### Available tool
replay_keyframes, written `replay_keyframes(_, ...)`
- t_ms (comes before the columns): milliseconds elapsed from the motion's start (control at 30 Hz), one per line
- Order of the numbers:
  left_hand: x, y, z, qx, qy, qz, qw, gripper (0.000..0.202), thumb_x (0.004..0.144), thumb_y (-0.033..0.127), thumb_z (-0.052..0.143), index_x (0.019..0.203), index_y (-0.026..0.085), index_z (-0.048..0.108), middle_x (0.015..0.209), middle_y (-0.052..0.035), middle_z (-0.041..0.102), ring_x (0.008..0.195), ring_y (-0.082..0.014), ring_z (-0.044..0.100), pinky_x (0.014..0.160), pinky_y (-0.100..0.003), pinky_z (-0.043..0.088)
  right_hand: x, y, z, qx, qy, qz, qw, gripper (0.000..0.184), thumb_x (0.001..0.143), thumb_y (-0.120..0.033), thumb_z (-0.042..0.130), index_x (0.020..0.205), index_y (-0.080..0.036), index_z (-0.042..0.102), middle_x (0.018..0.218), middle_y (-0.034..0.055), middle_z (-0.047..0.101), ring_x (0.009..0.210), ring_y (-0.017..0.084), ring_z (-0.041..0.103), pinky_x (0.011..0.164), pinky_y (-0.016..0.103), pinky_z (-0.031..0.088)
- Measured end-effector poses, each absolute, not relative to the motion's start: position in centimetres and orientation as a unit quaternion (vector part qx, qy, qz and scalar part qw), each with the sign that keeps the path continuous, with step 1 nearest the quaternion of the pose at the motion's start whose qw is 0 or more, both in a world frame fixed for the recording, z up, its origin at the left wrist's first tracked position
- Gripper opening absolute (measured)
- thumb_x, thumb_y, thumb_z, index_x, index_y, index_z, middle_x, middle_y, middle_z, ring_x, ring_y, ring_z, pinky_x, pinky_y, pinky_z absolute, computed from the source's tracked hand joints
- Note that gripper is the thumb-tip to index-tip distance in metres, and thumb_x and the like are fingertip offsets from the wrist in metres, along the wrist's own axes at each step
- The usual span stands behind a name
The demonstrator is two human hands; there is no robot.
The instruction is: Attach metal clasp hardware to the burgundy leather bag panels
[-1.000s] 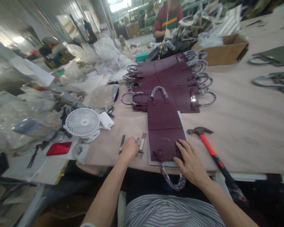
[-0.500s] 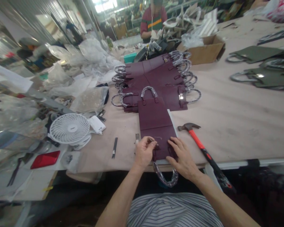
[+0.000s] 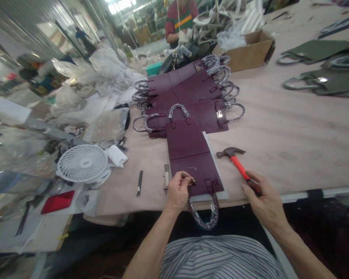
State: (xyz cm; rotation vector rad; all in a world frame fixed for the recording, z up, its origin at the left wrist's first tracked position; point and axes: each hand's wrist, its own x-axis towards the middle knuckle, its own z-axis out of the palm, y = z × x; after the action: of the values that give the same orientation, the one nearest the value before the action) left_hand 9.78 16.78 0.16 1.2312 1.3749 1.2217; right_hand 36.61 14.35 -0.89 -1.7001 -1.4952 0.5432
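Observation:
A burgundy bag panel [image 3: 189, 139] lies lengthwise before me on the table, a white sheet partly under it. Its plastic-wrapped near handle [image 3: 205, 224] hangs over the table edge, and a loose pale thread rests on the panel. My left hand [image 3: 178, 192] pinches a small, thin, dark piece [image 3: 189, 178] over the panel's near left part, beside a handle tab; its exact kind is too small to tell. To the right, my right hand [image 3: 264, 201] is closed around the handle of a claw hammer [image 3: 239, 166]. The hammer's head lies on the table, pointing away from me.
More burgundy bags [image 3: 189, 93] are stacked behind the panel. On the left are a white fan [image 3: 83, 162], a thin blade-like tool [image 3: 140, 183] and a red phone-like object [image 3: 58, 202]. Green bags [image 3: 331, 81] and a cardboard box [image 3: 247, 56] lie farther right. A person [image 3: 182, 21] is across the table.
My right hand has left the panel, moved right and taken hold of the hammer's handle. My left hand stays at the panel with the small piece. The view has shifted slightly.

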Motion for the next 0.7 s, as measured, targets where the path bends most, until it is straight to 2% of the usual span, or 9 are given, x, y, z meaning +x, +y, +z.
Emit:
replay_keyframes(133, 9.8, 16.8, 0.1, 0.500, 0.556, 0.494, 0.444, 0.011, 0.092, 0.025, 0.056, 0.087, 0.017, 0.062, 0.082, -0.0035, 0.072, 0.077, -0.0140, 0.072, 0.071, -0.025, 0.061, 38.3, 14.6, -1.6, -0.700, -0.574, 0.200, 0.376, 0.051, 0.086, -0.050, 0.056, 0.124, -0.017, 0.060, 0.123, 0.0157, 0.065, 0.096, 0.029, 0.067, 0.091, 0.047, 0.054)
replay_keyframes(267, 9.9, 16.7, 0.2, 0.512, 0.558, 0.493, 0.427, 0.012, 0.092, 0.025, 0.055, 0.087, 0.017, 0.062, 0.082, -0.0033, 0.073, 0.076, -0.0143, 0.072, 0.071, -0.026, 0.061, 38.8, 14.7, -2.7, -0.680, -0.614, 0.174, 0.362, 0.044, 0.088, -0.046, 0.052, 0.118, -0.016, 0.061, 0.119, 0.0156, 0.066, 0.105, 0.031, 0.064, 0.098, 0.050, 0.050)
replay_keyframes(467, 9.8, 16.2, 0.2, 0.635, 0.543, 0.456, 0.306, 0.013, 0.092, 0.023, 0.055, 0.088, 0.020, 0.067, 0.086, -0.0049, 0.075, 0.080, -0.0166, 0.072, 0.078, -0.029, 0.059, 38.2, 15.1, -3.1, -0.650, -0.680, 0.085, 0.328, 0.039, 0.090, -0.039, 0.048, 0.115, -0.014, 0.061, 0.118, 0.0177, 0.062, 0.111, 0.033, 0.059, 0.099, 0.049, 0.049)
replay_keyframes(600, 9.8, 16.1, 0.1, 0.687, 0.520, 0.425, 0.278, 0.017, 0.093, 0.026, 0.053, 0.090, 0.021, 0.070, 0.090, -0.0065, 0.077, 0.082, -0.0184, 0.073, 0.078, -0.030, 0.059, 38.1, 15.8, -1.9, -0.693, -0.689, 0.046, 0.209, 0.042, 0.089, -0.033, 0.043, 0.119, -0.010, 0.060, 0.105, 0.0191, 0.062, 0.094, 0.034, 0.061, 0.085, 0.049, 0.051)
replay_keyframes(700, 9.7, 16.3, 0.2, 0.694, 0.505, 0.424, 0.289, 0.018, 0.094, 0.026, 0.052, 0.093, 0.021, 0.070, 0.091, -0.0062, 0.078, 0.084, -0.0181, 0.074, 0.079, -0.029, 0.059, 38.5, 16.6, -0.6, -0.733, -0.664, 0.089, 0.116, 0.032, 0.086, -0.030, 0.045, 0.105, -0.013, 0.064, 0.086, 0.0153, 0.061, 0.075, 0.030, 0.060, 0.069, 0.044, 0.047)
